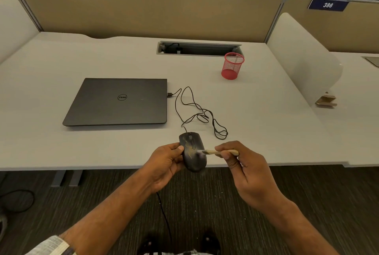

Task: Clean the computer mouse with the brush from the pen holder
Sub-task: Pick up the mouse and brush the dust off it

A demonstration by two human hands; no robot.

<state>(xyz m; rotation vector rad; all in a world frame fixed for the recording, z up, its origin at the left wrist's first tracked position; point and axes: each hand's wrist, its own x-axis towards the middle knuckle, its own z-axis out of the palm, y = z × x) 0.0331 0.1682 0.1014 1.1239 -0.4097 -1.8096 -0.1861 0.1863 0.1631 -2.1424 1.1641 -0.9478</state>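
My left hand holds a black wired computer mouse just above the desk's front edge, buttons facing up. Yellowish dust streaks mark its top. My right hand pinches a small brush with a pale wooden handle, and the blurred bristles touch the mouse's right side. The mouse's black cable lies in loose loops on the desk and its plug rests beside the laptop's right edge. The red mesh pen holder stands upright at the back right of the desk.
A shut dark laptop lies left of centre on the grey desk. A cable slot is open at the back. Frosted dividers bound both sides. Another black cable hangs below my left hand.
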